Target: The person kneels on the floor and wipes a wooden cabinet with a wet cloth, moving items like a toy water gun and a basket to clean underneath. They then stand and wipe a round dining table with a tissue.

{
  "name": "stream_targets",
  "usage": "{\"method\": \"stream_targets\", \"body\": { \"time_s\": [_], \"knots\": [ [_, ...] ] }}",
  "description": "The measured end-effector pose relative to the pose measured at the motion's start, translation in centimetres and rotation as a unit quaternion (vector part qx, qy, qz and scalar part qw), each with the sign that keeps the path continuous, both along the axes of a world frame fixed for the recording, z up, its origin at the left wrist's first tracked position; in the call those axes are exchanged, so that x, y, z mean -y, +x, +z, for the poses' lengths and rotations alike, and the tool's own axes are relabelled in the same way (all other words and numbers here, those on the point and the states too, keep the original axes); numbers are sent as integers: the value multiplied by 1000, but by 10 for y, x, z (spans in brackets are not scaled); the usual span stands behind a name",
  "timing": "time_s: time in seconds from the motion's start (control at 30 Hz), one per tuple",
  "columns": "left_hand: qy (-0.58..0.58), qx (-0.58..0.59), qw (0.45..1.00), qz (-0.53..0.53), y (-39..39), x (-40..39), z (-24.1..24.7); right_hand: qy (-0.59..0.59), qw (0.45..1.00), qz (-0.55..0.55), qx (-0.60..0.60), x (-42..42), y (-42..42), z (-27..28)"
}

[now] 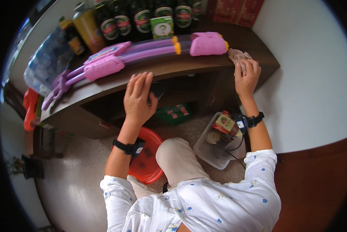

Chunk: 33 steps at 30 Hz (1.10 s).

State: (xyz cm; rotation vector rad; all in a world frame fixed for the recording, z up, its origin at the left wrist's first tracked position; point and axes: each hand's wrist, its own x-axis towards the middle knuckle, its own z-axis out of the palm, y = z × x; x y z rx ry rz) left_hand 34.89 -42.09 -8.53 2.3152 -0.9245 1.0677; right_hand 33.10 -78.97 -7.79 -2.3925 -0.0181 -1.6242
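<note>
My right hand (248, 76) grips a crumpled pinkish cloth (239, 58) against the front edge of a dark wooden cabinet top (196, 63), near its right end. My left hand (139, 95) is at the cabinet's front edge, fingers extended, with nothing seen in it; whether it touches the edge I cannot tell. A long pink and purple toy water gun (150, 53) lies along the top, its thick pink end (209, 45) just left of the cloth. Below my left hand is the cabinet's dark shelf opening (176, 90).
Green glass bottles (141, 20), a green box (162, 27), a metal can (88, 29) and a plastic-wrapped pack (47, 61) stand behind the toy. A red basin (147, 162) and a grey basket with small items (208, 150) are on the floor. A white wall (310, 87) bounds the right.
</note>
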Motion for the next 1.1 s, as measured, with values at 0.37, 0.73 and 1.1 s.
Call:
{"method": "stream_targets", "body": {
  "time_s": [0.37, 0.73, 1.1],
  "knots": [
    [30, 77, 996, 18, 8, -16, 56, -36, 999, 15, -24, -5, 1, 7],
    [244, 88, 951, 170, 66, -8, 71, -47, 999, -4, -7, -8, -1, 7],
    [228, 157, 951, 140, 75, -7, 59, -50, 998, -11, -24, -7, 4, 2]
  ]
}}
